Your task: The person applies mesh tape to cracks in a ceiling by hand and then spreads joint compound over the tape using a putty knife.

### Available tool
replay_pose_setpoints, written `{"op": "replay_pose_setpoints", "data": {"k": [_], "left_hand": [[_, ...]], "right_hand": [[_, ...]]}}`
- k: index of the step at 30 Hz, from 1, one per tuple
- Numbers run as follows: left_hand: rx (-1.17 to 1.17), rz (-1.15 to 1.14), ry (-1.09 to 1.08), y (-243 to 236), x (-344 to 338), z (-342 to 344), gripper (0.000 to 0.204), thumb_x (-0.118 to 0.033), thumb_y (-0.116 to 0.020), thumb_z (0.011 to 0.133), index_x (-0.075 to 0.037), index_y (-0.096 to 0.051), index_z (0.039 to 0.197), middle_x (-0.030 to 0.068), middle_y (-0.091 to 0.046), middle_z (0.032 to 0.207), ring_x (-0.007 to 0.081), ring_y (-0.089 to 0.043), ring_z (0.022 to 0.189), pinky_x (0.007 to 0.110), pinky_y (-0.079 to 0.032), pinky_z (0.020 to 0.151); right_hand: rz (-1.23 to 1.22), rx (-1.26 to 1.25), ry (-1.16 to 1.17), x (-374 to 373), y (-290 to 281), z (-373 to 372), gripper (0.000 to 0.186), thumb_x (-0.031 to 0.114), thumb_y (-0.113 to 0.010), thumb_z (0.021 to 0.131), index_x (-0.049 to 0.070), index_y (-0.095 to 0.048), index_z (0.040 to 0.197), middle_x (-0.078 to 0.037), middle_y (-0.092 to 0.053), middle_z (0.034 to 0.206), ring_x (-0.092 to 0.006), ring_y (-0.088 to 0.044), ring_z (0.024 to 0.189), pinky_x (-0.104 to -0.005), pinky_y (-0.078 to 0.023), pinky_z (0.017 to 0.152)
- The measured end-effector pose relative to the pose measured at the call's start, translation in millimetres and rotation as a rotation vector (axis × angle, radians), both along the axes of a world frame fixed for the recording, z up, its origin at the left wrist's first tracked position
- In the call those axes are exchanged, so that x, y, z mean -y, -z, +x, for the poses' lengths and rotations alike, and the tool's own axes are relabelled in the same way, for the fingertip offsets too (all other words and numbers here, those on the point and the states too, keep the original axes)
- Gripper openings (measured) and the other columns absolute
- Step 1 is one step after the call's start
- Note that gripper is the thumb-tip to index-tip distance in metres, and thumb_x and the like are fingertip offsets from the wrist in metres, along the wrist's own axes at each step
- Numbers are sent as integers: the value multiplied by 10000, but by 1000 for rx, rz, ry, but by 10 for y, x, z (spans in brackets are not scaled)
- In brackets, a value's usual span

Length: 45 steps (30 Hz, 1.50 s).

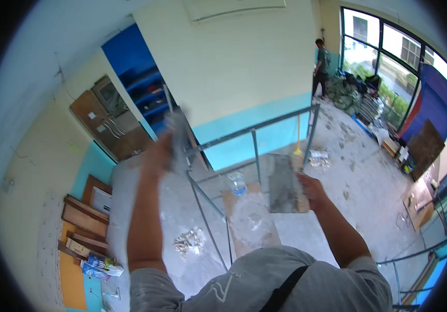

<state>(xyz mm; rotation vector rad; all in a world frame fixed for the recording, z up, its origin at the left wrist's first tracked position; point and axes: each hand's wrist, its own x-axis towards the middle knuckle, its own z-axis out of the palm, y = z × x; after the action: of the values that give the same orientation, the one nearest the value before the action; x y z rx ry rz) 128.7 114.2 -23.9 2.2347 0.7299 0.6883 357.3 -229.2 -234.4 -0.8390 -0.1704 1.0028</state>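
My left hand [156, 156] is raised at the left and smeared by motion. It is closed on a blurred grey flat tool [178, 138] whose exact kind I cannot make out. My right hand [313, 191] grips the right edge of a flat, rectangular grey plate [284, 184], smudged like a plasterer's board. Beneath and left of this plate lies a brown plank [237, 248] with a whitish round patch or container [253, 221] on it. At the plank's far end stands a clear plastic bottle [237, 183] with a blue band.
A grey metal scaffold frame [257, 127] runs ahead of me, around the plank. Beyond it rises a cream and turquoise wall [244, 67]. Rubble [189, 242] lies on the floor. Wood panels [85, 218] lean at the left. Far right, a person [321, 67] stands near piled sacks [346, 93].
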Motion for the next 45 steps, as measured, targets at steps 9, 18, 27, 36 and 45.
{"op": "replay_pose_setpoints", "data": {"k": [9,18,27,36,45], "left_hand": [[-486,-148,-64,2772,1085,213,478,-348,-648,845,42,-555,1105,266,-656,950,397,-640,952,455,-491,840],[-627,-514,-420,4787,1597,-1404,468,-317,-618,849,26,-545,1158,265,-629,1081,404,-611,1024,455,-486,873],[-215,-1235,-534,4783,2044,-1557,410,-354,-550,954,-13,-571,1181,108,-649,1007,215,-646,877,360,-530,769],[196,-1526,-291,4186,2119,-882,496,-431,-489,981,7,-571,1199,84,-656,1003,181,-649,852,367,-536,756],[-198,-492,-352,3845,1878,-1187,482,-325,-653,834,30,-523,1133,243,-648,968,410,-639,924,446,-496,790]], "right_hand": [[-183,12,98,98,571,55,410,274,-554,968,-9,-500,1260,-116,-638,1069,-246,-661,920,-419,-555,811],[-669,-146,175,1024,2436,-46,408,307,-513,987,-3,-490,1251,-145,-603,1155,-303,-630,1028,-500,-519,893],[-546,-405,-47,913,3150,-581,426,279,-508,988,-67,-475,1234,-176,-599,1150,-316,-633,1042,-509,-533,880],[-397,-372,-557,158,1887,-1121,477,325,-527,971,-37,-482,1279,-171,-632,1137,-299,-660,988,-453,-531,888],[-223,-201,-95,65,1307,-737,374,253,-553,972,-20,-489,1220,-139,-620,1098,-260,-644,990,-417,-543,867]]}}
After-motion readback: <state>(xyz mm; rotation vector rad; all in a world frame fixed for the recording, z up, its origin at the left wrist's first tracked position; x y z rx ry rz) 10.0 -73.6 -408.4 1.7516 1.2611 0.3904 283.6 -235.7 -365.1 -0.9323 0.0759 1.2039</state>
